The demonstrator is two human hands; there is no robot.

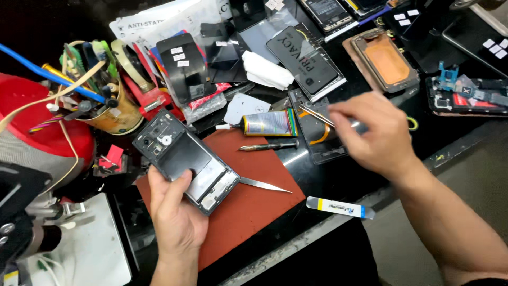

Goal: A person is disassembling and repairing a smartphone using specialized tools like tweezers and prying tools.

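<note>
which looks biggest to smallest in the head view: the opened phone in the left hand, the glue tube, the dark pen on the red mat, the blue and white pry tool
1. Opened phone, nearest the camera, so partly flattered.
2. Glue tube.
3. Blue and white pry tool and dark pen: similar length, though the pry tool looks wider; too close to rank.

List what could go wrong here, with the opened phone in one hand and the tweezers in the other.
1. The left hand grips only the lower end of the opened phone, held above the red mat; it could slip.
2. The tweezers in the right hand are sharp and could scratch exposed parts.
3. The glue tube and metal blade lie close by and could get knocked.
</note>
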